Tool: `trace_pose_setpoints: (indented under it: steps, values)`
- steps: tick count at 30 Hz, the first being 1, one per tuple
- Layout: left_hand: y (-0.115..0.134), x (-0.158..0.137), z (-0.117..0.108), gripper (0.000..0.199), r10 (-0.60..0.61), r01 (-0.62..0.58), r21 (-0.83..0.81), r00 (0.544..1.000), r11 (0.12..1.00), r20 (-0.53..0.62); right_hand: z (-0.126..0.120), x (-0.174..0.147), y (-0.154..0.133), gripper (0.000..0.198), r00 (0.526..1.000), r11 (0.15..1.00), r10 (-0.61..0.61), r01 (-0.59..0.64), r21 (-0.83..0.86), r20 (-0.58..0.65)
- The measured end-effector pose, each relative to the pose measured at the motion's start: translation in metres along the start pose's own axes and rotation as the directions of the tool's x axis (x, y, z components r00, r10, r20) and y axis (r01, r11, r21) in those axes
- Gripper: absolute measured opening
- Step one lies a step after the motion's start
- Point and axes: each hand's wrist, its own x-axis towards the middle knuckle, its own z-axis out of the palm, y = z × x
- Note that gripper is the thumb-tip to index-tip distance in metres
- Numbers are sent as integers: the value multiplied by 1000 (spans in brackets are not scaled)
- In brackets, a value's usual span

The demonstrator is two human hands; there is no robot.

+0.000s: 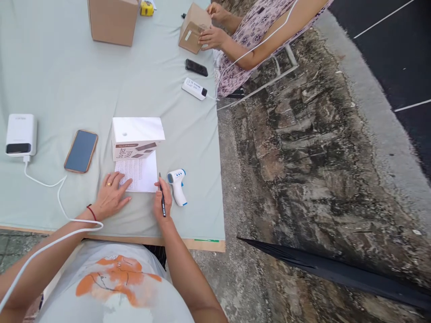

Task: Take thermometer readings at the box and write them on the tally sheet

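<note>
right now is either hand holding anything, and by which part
The right hand holds a black pen around its lower barrel, tip up. The left hand holds nothing, resting flat on the printed sheet.

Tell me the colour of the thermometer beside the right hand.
The thermometer is white with blue trim, seen in the head view.

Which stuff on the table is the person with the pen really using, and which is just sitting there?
In use:
right hand holding the pen
left hand flat on the printed sheet
white box resting on that sheet's far edge

Just lying about:
thermometer gun
phone
white power bank
black phone
cardboard box
</note>
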Motion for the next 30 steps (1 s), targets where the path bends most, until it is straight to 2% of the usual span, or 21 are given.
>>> trace_pose_setpoints:
  steps: [4,6,8,11,17,22,25,30]
  values:
    - [-20,17,-3,37,254,-252,-68,967,965,32,14,11,-11,40,973,965,231,-224,138,-32]
    - [-26,22,-3,33,321,-314,-106,946,943,51,22,15,-11,33,939,926,342,-332,178,-28]
    - [-27,23,-3,28,344,-338,-102,938,935,47,28,17,-8,29,915,896,403,-389,215,-23]
    - [-25,21,-2,23,360,-357,-66,932,932,39,33,15,1,27,908,879,420,-407,248,3]
    - [-21,18,3,31,319,-317,-30,943,948,96,36,11,8,23,921,898,382,-389,206,77]
    - [-20,18,2,26,273,-273,-15,958,962,92,39,11,4,19,905,891,425,-424,164,34]
    - [-19,19,-2,25,264,-262,-32,961,965,78,39,12,4,20,906,894,420,-423,149,53]
    - [-19,22,-6,42,309,-298,-106,945,949,109,37,14,2,21,916,909,387,-398,127,105]
